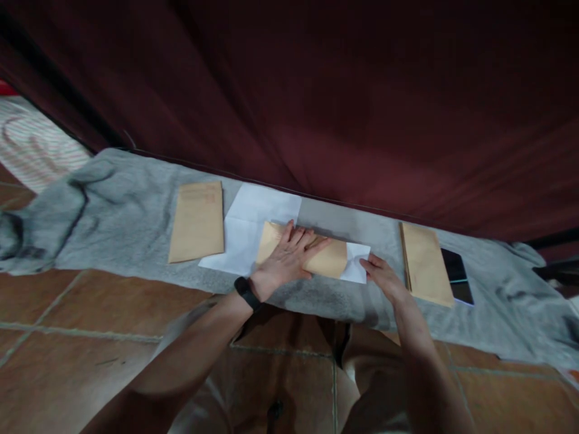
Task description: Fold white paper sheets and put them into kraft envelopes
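A brown paper envelope point(332, 258) lies lengthwise in front of me on the grey cloth. My left hand point(289, 256), with a dark band at the wrist, rests flat on it with fingers spread. From the envelope's right end sticks a piece of folded white paper point(356, 263). My right hand point(379, 271) pinches the outer edge of that paper between thumb and fingers. How far the paper reaches inside the envelope is hidden. Larger white sheets point(260, 205) with a crease lie flat, partly under the envelope's left end.
To the left is a brown envelope point(198, 223), perhaps a stack. On the right, stacked brown envelopes point(427, 265) partly cover a dark phone-like object point(458, 277). The grey cloth point(131, 211) spreads over a narrow surface against a dark red curtain point(316, 108). Tiles point(81, 343) lie below.
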A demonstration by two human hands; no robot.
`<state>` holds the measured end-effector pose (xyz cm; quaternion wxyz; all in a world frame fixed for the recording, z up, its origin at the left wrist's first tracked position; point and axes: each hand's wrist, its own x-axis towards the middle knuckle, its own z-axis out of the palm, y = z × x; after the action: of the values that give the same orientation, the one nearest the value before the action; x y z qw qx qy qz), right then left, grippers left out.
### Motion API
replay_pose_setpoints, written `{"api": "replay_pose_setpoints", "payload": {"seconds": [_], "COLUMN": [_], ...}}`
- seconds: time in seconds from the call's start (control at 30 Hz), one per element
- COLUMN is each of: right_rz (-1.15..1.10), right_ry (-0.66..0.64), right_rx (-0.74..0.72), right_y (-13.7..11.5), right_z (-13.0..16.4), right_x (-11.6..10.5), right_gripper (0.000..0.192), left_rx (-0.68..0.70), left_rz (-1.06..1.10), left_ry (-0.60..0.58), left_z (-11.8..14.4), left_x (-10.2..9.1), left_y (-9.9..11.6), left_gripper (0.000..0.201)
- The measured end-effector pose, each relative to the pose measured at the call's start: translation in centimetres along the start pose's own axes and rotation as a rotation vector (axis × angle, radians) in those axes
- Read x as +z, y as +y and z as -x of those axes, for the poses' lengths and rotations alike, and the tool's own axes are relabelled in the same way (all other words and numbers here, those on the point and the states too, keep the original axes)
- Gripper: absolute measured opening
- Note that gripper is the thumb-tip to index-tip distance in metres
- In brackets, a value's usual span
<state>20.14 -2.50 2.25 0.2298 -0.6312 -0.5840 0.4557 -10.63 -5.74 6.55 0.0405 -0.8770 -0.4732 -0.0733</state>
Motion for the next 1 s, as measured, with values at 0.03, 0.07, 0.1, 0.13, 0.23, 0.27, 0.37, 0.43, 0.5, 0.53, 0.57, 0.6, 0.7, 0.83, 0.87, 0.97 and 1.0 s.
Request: {"api": "replay_pose_setpoints", "payload": {"seconds": [0.03, 0.07, 0.1, 0.13, 0.23, 0.27, 0.37, 0.43, 0.5, 0.53, 0.57, 0.6, 0.7, 0.83, 0.87, 0.97, 1.0], "right_rz": [-0.011, -0.032, -0.055, -0.066, -0.081, -0.08, -0.087, -0.105, -0.119, -0.123, -0.125, -0.127, -0.131, -0.132, -0.131, -0.13, -0.127], "right_ry": [-0.004, -0.013, -0.024, -0.031, -0.035, -0.025, 0.004, 0.008, 0.017, 0.023, 0.027, 0.034, 0.03, 0.006, 0.001, -0.012, -0.008], "right_rx": [0.014, 0.035, 0.054, 0.061, 0.063, 0.064, 0.073, 0.073, 0.063, 0.059, 0.055, 0.054, 0.063, 0.083, 0.083, 0.077, 0.077], "right_y": [0.0, 0.0, 0.0, -0.1, -0.4, -0.5, -0.9, -1.2, -1.4, -1.5, -1.6, -1.7, -1.9, -1.9, -1.9, -1.7, -1.6], "right_z": [0.0, -0.1, 0.0, 0.0, 0.2, 0.3, 0.6, 0.8, 1.0, 1.1, 1.2, 1.2, 1.2, 1.0, 1.0, 0.9, 0.9], "right_x": [0.0, 0.1, 0.1, 0.1, 0.1, 0.1, 0.1, 0.0, -0.1, -0.1, -0.1, -0.1, 0.0, 0.1, 0.1, 0.1, 0.1], "right_gripper": [0.038, 0.038, 0.037, 0.038, 0.039, 0.039, 0.039, 0.04, 0.039, 0.039, 0.039, 0.038, 0.039, 0.041, 0.041, 0.041, 0.04], "left_rx": [0.008, 0.016, 0.023, 0.028, 0.038, 0.043, 0.067, 0.068, 0.062, 0.061, 0.065, 0.07, 0.085, 0.089, 0.092, 0.096, 0.095], "left_rz": [0.005, 0.008, 0.01, 0.008, -0.016, -0.025, -0.05, -0.075, -0.1, -0.106, -0.109, -0.108, -0.098, -0.098, -0.099, -0.092, -0.082], "left_ry": [0.001, 0.002, 0.005, 0.009, 0.022, 0.025, 0.032, 0.042, 0.058, 0.065, 0.069, 0.071, 0.068, 0.067, 0.067, 0.063, 0.059], "left_z": [0.0, 0.0, 0.0, 0.0, 0.1, 0.1, 0.3, 0.3, 0.3, 0.2, 0.2, 0.2, 0.1, 0.1, 0.1, 0.0, 0.0], "left_x": [-0.2, -0.4, -0.6, -0.8, -1.3, -1.4, -1.8, -1.9, -2.0, -2.0, -2.0, -2.0, -2.0, -1.9, -1.9, -1.7, -1.6], "left_y": [0.1, 0.3, 0.5, 0.6, 1.1, 1.2, 1.6, 1.9, 2.1, 2.2, 2.3, 2.3, 2.4, 2.4, 2.4, 2.4, 2.4], "left_gripper": [0.108, 0.108, 0.109, 0.109, 0.111, 0.111, 0.109, 0.103, 0.095, 0.091, 0.088, 0.086, 0.087, 0.096, 0.098, 0.103, 0.103]}}
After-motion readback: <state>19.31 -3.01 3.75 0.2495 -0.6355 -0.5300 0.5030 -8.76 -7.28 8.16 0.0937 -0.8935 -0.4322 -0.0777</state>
